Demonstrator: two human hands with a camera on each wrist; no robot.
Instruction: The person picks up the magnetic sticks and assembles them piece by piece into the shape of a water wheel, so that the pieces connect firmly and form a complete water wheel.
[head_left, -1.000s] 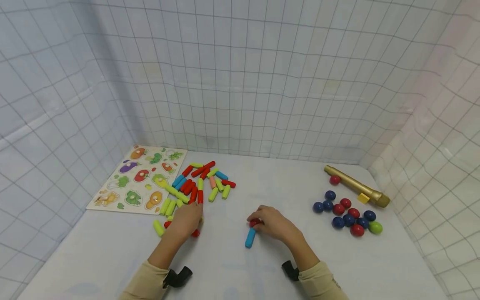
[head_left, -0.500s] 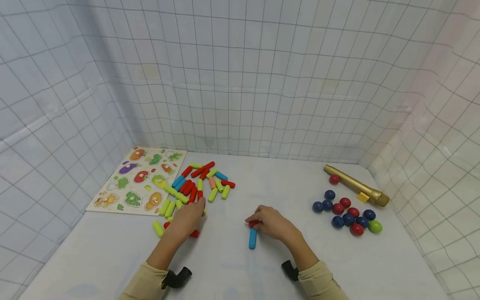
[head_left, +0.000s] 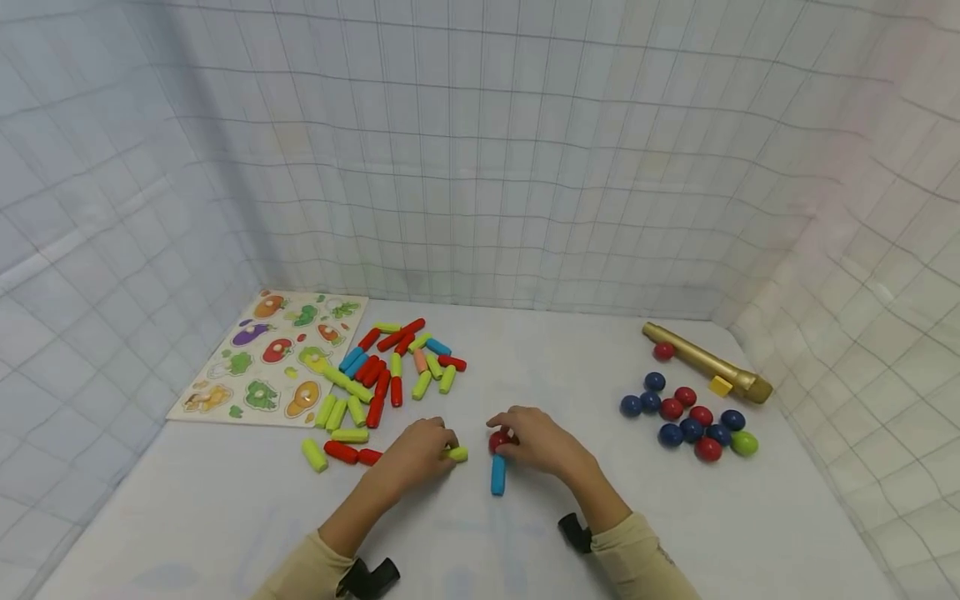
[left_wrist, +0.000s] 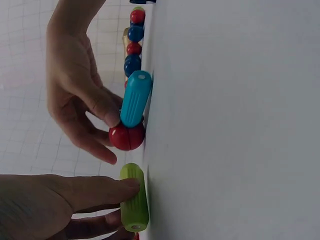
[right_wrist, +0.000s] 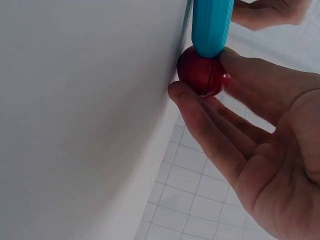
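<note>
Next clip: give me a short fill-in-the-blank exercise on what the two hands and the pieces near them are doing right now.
1. The left hand pinches a short stick coloured ____.
2. The right hand holds a red ____ on the table.
3. The stick touching that red piece is coloured ____.
4. The puzzle board lies on the person's ____ side.

Missing words: green; ball; blue; left

red ball (right_wrist: 202, 72) glossy | blue stick (left_wrist: 135, 98) smooth matt | table (head_left: 525, 533) matt
</note>
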